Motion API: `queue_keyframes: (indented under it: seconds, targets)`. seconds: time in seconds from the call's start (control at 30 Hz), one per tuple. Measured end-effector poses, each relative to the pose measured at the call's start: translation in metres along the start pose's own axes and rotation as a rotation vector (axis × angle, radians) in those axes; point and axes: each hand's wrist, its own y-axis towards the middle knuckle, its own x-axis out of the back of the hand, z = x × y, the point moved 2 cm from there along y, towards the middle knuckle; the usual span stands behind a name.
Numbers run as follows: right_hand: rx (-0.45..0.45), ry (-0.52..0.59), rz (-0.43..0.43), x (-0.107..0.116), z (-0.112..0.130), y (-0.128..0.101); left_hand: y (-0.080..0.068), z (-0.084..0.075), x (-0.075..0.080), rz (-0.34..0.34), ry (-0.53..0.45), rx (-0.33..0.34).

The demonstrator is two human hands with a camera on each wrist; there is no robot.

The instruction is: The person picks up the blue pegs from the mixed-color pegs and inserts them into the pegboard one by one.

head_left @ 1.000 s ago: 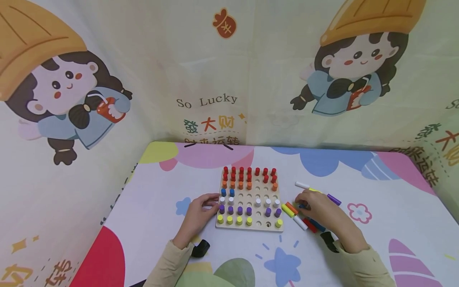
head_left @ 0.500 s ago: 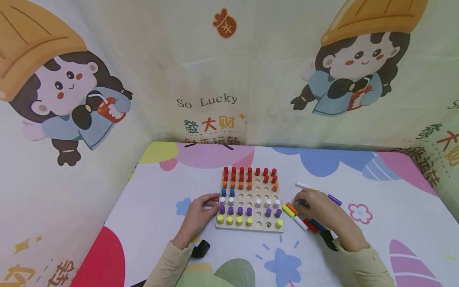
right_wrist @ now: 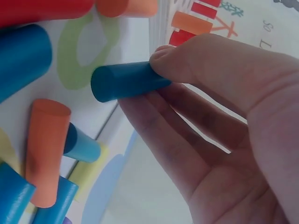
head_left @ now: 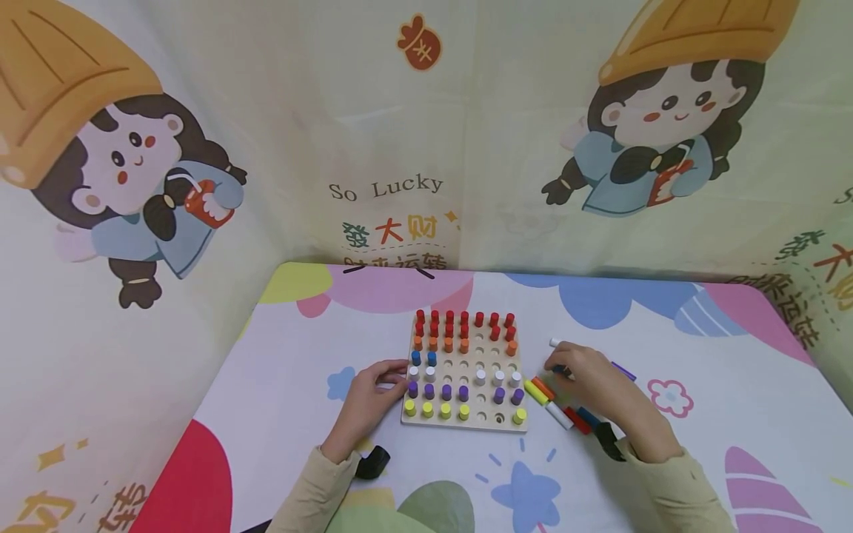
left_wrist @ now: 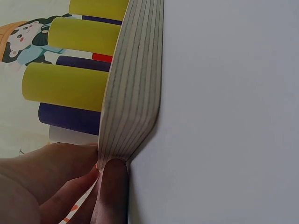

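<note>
A wooden peg board (head_left: pixel 463 426) lies mid-table with rows of red, orange, blue, white, purple and yellow pegs standing in it and several holes bare. My left hand (head_left: pixel 373 396) rests against the board's left edge (left_wrist: pixel 133 98), fingers touching its side. My right hand (head_left: pixel 586 377) sits over a heap of loose pegs right of the board and pinches a blue peg (right_wrist: pixel 124 80) between thumb and fingers, just above the table.
Loose pegs lie right of the board: yellow (head_left: pixel 535 391), orange (head_left: pixel 543 386), white (head_left: pixel 558 414), red (head_left: pixel 576 420), blue (head_left: pixel 589 416), purple (head_left: pixel 623 370), more orange (right_wrist: pixel 44 149) and blue (right_wrist: pixel 21 58) ones. Printed cloth walls (head_left: pixel 426 133) enclose the table on three sides. Black straps (head_left: pixel 372 460) lie near each wrist.
My right hand has drawn slightly up and back from the loose pegs with the blue peg pinched. The left hand has stayed at the board's edge.
</note>
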Motion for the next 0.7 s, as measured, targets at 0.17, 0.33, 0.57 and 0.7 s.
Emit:
queue_keyframes:
  seconds: [0.17, 0.33, 0.57, 0.7]
  targets:
    - [0.021, -0.013, -0.013, 0.004, 0.003, 0.002, 0.001, 0.001, 0.0, -0.001, 0.0, 0.006]
    - [0.046, -0.028, -0.041, 0.007, 0.004, 0.005, 0.001, 0.001, 0.0, 0.0, 0.0, 0.018]
    - [0.055, 0.009, -0.066, 0.013, 0.008, 0.007, 0.0, 0.0, 0.0, -0.001, -0.004, 0.011]
    - [0.058, 0.019, -0.074, 0.015, 0.01, 0.009, 0.0, -0.001, 0.001, -0.001, 0.0, 0.013]
